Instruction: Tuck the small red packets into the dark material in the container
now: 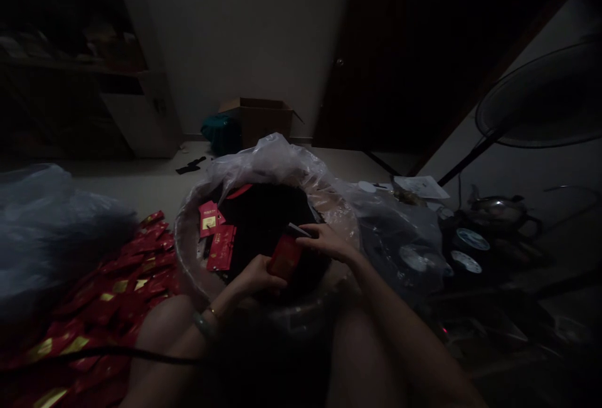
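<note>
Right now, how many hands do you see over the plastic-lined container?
2: the left hand grips a red packet; the right hand is at its upper right, beside a thin pale object.

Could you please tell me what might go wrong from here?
The red packet in the left hand could slip onto the dark contents below if the grip loosens. The loose packets lying at the left inside the lined container might get partly buried if nudged. The bunched plastic liner at the far rim may slump inward over the contents.
</note>
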The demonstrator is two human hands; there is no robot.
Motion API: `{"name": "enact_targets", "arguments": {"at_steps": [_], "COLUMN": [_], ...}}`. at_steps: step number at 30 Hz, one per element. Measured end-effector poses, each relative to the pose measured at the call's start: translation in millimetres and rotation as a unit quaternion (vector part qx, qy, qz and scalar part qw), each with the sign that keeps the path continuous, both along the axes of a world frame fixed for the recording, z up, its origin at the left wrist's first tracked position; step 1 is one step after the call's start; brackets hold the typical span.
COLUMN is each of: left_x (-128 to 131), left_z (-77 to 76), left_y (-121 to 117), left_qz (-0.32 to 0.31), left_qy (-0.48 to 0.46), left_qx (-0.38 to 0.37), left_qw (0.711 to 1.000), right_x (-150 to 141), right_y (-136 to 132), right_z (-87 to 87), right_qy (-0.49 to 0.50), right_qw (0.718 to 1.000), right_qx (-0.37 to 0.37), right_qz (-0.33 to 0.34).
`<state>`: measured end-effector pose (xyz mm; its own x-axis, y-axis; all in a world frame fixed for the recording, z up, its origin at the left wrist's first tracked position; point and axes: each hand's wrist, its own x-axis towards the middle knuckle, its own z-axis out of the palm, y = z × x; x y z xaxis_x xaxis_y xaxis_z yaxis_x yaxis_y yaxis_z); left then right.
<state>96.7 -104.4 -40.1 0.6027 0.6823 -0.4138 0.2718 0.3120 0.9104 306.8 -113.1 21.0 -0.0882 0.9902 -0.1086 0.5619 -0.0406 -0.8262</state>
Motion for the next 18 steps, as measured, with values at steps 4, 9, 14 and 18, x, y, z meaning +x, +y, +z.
{"name": "enact_targets", "arguments": {"at_steps": [4,9,14,18], "left_x": [0,1,1,1], "left_z": [-0.4,-4.8,-3.6,1.2], "left_y": [0,1,0,-1], "left_qz": [0.001,-0.007,-0.02,-0.019], "left_qy": [0.002,0.009,0.012,-0.015], "left_qx": [0.006,0.002,-0.004,0.01], "left_qw": [1.0,1.0,1.0,1.0], "right_x": [-4,-6,-5,-6], "right_y": [2,4,5,4], "right_z": [-5.6,-11.2,-12.0,-12.5], "right_qy": [-0.023,-0.021,-0.057,-0.058], "right_qw": [0.998,0.996,0.994,0.993], "right_qx": [0.045,0.074,0.094,0.099], "right_qz": [0.024,0.034,0.023,0.008]}}
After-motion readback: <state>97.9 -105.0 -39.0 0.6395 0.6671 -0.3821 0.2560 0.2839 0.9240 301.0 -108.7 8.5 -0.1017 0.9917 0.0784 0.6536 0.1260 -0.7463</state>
